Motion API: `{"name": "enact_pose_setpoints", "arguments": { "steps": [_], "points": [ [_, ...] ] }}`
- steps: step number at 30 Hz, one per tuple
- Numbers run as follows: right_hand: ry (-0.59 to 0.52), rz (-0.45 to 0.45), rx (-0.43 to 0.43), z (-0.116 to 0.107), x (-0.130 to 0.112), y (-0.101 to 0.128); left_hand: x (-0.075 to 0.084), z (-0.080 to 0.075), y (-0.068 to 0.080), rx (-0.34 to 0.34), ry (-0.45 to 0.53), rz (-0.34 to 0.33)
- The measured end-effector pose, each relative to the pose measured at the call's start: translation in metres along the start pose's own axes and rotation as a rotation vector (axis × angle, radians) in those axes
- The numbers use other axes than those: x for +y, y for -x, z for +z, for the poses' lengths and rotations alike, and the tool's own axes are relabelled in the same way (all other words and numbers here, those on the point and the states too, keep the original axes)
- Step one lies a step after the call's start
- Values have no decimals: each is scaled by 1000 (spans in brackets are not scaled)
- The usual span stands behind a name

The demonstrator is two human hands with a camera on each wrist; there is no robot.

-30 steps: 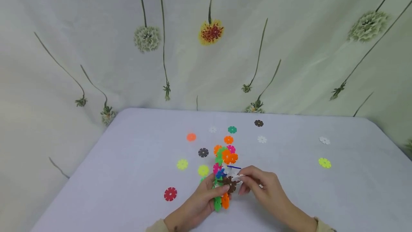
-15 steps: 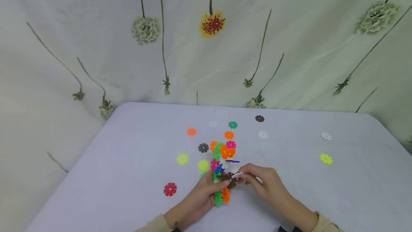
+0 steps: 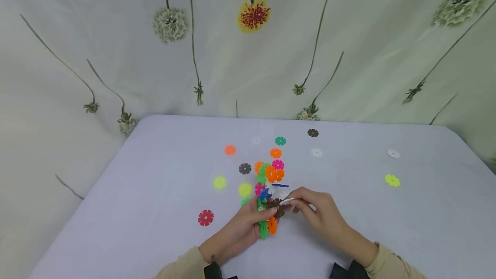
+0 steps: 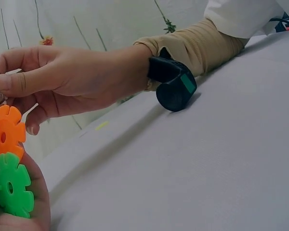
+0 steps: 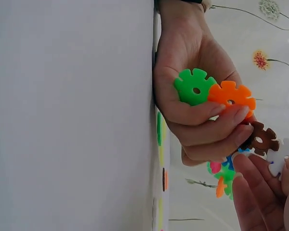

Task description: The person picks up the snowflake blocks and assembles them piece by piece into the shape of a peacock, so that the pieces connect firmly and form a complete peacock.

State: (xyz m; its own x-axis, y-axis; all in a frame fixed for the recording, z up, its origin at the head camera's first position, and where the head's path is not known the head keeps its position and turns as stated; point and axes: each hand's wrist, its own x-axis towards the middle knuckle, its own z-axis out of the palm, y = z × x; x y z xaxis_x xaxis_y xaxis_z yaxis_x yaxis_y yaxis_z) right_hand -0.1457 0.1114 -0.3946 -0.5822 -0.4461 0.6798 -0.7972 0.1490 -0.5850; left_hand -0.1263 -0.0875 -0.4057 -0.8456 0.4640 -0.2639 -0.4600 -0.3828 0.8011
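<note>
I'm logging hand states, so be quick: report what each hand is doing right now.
Left hand: closed, holding a cluster of joined flower-shaped discs.
Right hand: closed, pinching a white disc.

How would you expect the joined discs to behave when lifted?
The joined discs look thin, so probably light. Built from many pieces, they may flex where they join. The left hand holds them near one end, so the other might sag.

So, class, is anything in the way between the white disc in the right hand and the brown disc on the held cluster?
Nothing visible: the white disc, pinched in the right hand, is right at the edge of the brown disc, with no other piece showing between them. Whether they interlock, I cannot tell.
</note>
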Motion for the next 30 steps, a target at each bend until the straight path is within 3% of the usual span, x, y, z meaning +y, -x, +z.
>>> {"name": "enact_pose_setpoints", "arguments": {
  "steps": [5, 12, 14, 19, 21, 23, 25, 30],
  "points": [
    [-20, 3, 21, 4, 1, 1, -1, -1, 2, -5, 33, -8],
    [84, -1, 13, 4, -3, 0, 2, -1, 0, -3, 31, -10],
    [45, 37, 5, 3, -3, 0, 2, -1, 0, -9, 39, -10],
    [-208, 260, -11, 2, 0, 1, 0, 0, 0, -9, 36, -12],
    [-243, 295, -11, 0, 3, 2, -1, 0, 0, -2, 20, -13],
    [-211, 261, -13, -2, 5, 3, -2, 1, -1, 4, 10, -9],
    [-110, 194, -23, -6, 6, 1, -2, 0, -2, 14, 5, -7],
    [199, -74, -99, -16, 3, -10, 2, 0, -2, 37, -8, -6]
  ]
}}
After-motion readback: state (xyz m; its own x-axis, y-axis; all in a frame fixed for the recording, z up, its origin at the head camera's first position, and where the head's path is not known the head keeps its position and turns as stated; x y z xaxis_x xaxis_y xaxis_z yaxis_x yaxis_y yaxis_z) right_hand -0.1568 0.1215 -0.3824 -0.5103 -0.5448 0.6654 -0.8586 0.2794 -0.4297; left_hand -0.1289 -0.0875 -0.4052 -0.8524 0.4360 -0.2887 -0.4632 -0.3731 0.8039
